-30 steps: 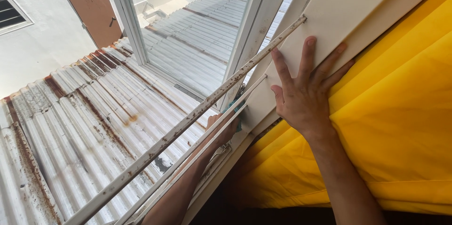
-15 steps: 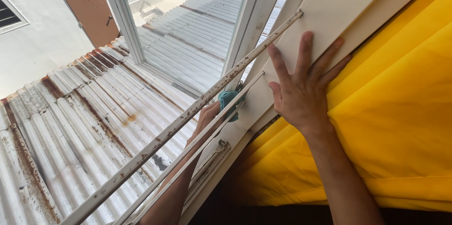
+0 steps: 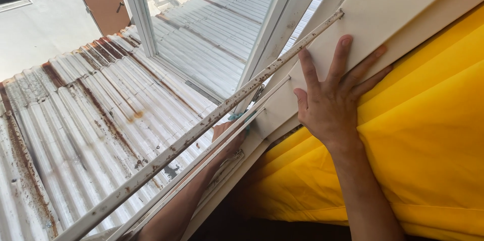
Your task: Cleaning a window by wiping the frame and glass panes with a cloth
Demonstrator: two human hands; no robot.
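Both arms come into view bare, no sleeves, no watch or bracelet on either wrist. The right hand (image 3: 333,107) wears no glove and no rings, its nails short and plain. The left hand (image 3: 229,137) is mostly hidden, ungloved where it shows.

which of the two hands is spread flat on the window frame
The right hand, fingers spread flat on the white window frame beside the yellow curtain; the left hand reaches outside behind the rusty bars.

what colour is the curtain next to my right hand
Yellow. The curtain shows plainly in the head view, beside the right hand.
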